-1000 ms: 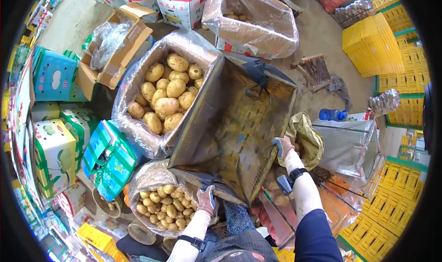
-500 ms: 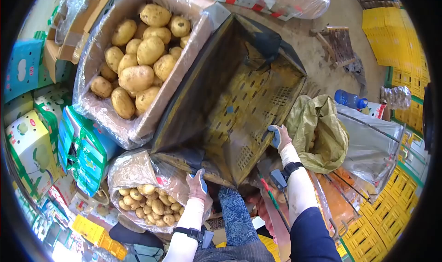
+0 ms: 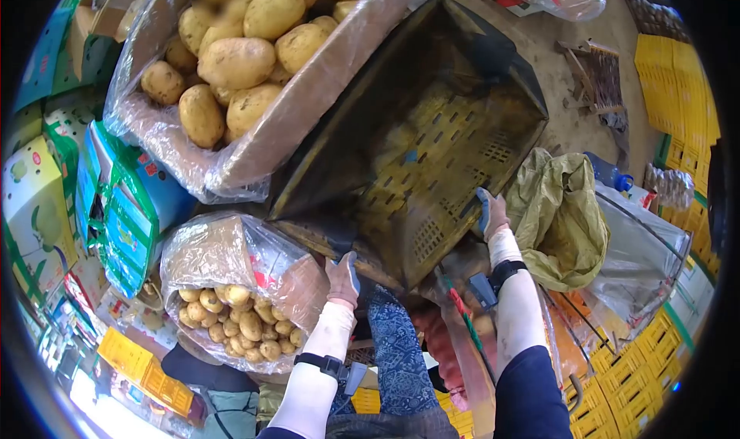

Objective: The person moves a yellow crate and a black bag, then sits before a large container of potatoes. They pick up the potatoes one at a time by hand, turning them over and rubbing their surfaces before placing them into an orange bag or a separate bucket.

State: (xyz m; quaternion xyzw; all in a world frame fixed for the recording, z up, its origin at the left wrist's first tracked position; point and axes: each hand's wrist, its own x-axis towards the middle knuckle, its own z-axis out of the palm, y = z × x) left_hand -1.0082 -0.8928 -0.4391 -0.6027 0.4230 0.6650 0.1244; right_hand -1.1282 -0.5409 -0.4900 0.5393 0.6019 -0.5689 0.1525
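Observation:
A large, soiled yellow plastic crate with slotted walls and dark lining at its far side stands in front of me, its inside facing up. My left hand, in a work glove, is closed over the near left rim of the crate. My right hand, also gloved, grips the right rim. Left of the crate, a plastic-lined carton holds large potatoes. Near my left hand, a smaller plastic-lined box holds small potatoes. A crumpled olive woven sack sits beside my right hand.
Blue-green cartons are stacked at the left. Yellow crates stand at the far right, with a blue bottle nearer. A small wooden stool is on the floor beyond. A red-and-green-handled rod lies near my right forearm.
The view has shifted, bringing the large potatoes closer to the top edge. Both hands keep their hold on the crate's rim, appearing slightly farther right in view with it.

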